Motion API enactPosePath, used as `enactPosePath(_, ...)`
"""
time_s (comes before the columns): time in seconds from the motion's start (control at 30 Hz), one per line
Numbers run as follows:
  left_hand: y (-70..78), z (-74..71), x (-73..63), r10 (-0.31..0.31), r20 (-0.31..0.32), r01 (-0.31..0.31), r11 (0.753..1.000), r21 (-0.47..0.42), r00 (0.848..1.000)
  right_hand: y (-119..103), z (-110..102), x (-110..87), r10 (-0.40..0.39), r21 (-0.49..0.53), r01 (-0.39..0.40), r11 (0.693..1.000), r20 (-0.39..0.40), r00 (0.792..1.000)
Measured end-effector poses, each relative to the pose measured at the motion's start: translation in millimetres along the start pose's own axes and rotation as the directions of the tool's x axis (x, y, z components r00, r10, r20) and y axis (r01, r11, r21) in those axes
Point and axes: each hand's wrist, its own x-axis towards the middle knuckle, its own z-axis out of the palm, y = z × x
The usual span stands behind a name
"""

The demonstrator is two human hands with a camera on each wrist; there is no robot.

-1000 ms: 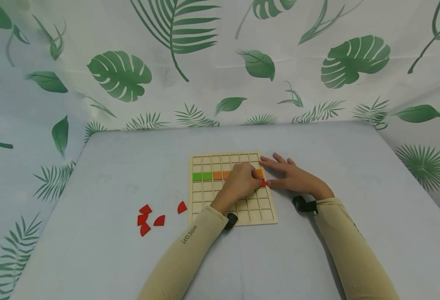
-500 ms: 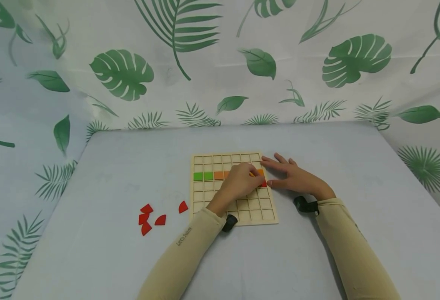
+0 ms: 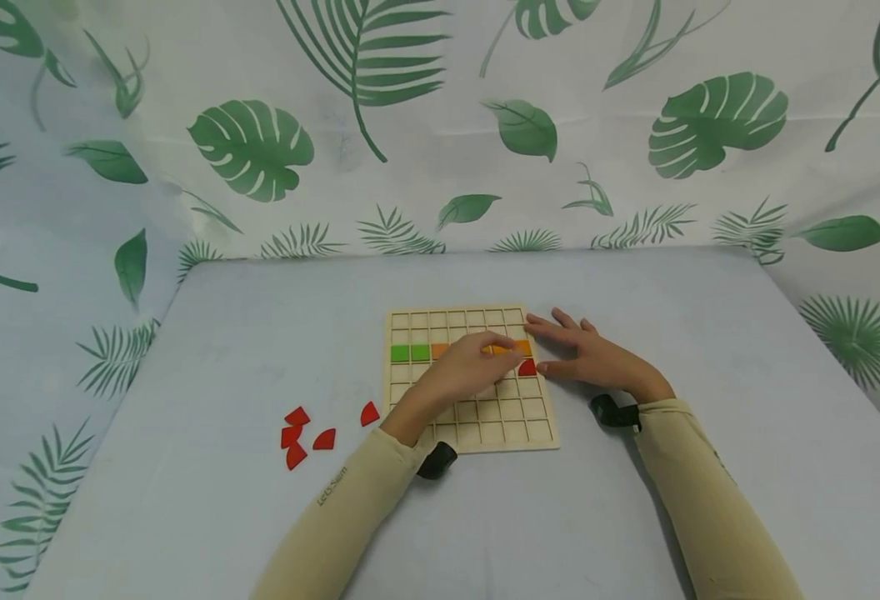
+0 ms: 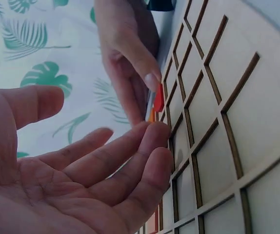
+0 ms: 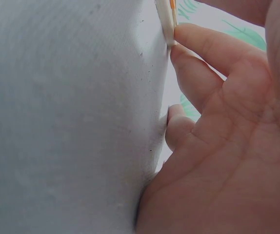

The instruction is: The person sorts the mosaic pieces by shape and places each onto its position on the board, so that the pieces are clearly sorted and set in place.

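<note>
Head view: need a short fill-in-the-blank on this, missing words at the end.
1. ____ red pieces show on the table beside the grid board.
2. The two coloured squares nearest the grid board's left edge are ____.
3. The hand over the grid board is the person's ____ one.
Missing words: five; green; left.

Table: a flat, pale grey top is showing a fine, cloth-like weave in the right wrist view.
Wooden board: it is lying flat near the table's middle, its grid facing up.
Three red pieces: they are lying close together in a column, left of the board.
Fourth red piece: it is lying just right of that column.
Fifth red piece: it is lying just beside the board's left edge.
Right hand: it is resting on the table, beside the board.
</note>
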Motion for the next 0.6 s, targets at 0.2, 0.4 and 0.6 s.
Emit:
enactPosePath(0.2, -1.6, -8.7, -11.4, -0.007, 0.018, 0.009, 0.993, -0.115, 1.000, -0.3, -0.5, 1.5, 0.014, 0.000, -0.014, 1.000, 0.009, 1.000)
enactPosePath(0.4, -1.9, -19.5, -23.5, 0.000, 0.029, 0.005, 0.988, -0.156, 1.000, -1.5, -2.7, 2.5, 0.038, -0.002, -0.038, 0.999, 0.016, 0.999)
enactPosePath(0.6, -5.4, -30.7, -36.0, -0.013, 0.016, 0.015, 0.985, -0.172, 1.000, -2.7, -5.4, 2.7, 0.033, 0.007, -0.034, 0.999, 0.025, 0.999)
